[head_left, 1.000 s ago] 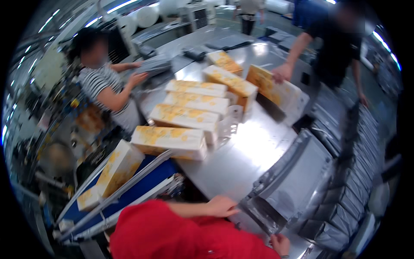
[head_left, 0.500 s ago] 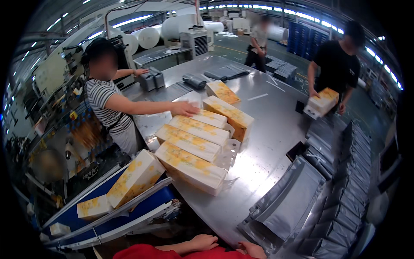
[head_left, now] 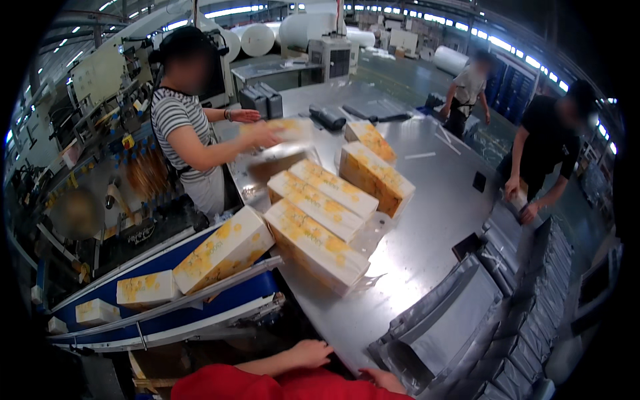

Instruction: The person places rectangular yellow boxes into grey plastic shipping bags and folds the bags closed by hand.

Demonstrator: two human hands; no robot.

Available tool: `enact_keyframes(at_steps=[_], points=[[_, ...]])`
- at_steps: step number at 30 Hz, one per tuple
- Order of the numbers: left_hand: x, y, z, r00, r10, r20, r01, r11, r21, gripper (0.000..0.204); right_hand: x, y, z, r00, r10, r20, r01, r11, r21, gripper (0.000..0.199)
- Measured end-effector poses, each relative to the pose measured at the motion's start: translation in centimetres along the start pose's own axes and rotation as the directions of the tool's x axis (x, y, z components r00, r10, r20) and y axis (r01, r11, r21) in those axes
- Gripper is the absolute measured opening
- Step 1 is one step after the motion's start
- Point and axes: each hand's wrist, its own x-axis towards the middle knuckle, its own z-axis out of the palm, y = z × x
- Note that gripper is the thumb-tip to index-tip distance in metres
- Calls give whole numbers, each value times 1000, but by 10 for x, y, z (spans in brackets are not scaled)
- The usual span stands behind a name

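Note:
My left hand (head_left: 311, 353) hovers near the table's front edge, fingers loosely stretched, nothing in it. My right hand (head_left: 383, 379) is low beside the edge, close to an open silver-grey plastic bag (head_left: 453, 313); its fingers point left and seem to hold nothing. Beyond my hands, a white-and-yellow printed tissue pack (head_left: 313, 247) lies at the front of several alike on the metal table (head_left: 427, 233). A striped-shirt co-worker's hand (head_left: 263, 135) grips another pack (head_left: 290, 129), blurred by motion.
At left, a blue conveyor belt (head_left: 230, 310) carries more packs (head_left: 223, 250) up to the table. Stacked silver-grey bags (head_left: 533, 320) line the right edge. A co-worker in black (head_left: 543, 147) holds a pack at far right. Dark grey filled bags (head_left: 260, 100) stand at the back left.
The striped-shirt co-worker has lifted a pack from the row toward the back left. The co-worker in black has lowered a pack toward the bags. My hands stay near the edge, apart.

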Motion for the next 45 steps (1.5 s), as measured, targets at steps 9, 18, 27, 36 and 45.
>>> enact_keyframes(at_steps=[9,18,27,36,45], points=[[-72,-115,-217,413,-253,-875,368,925,-94,48,105,-174,-85,845,-488,-218,290,762,-579,63],[-71,-226,-262,550,-644,-532,617,742,-260,102,255,-208,-65,727,-579,-368,95,616,-782,78],[46,-299,-345,339,-905,-256,678,424,-601,94,345,-233,-85,606,-600,-522,44,680,-731,72],[235,-262,-382,387,-856,-343,598,516,-613,91,360,-182,-191,511,-558,-654,-133,700,-701,69],[410,-136,-401,484,-780,-397,453,611,-649,79,340,-86,-369,510,-524,-682,-193,703,-685,65]])
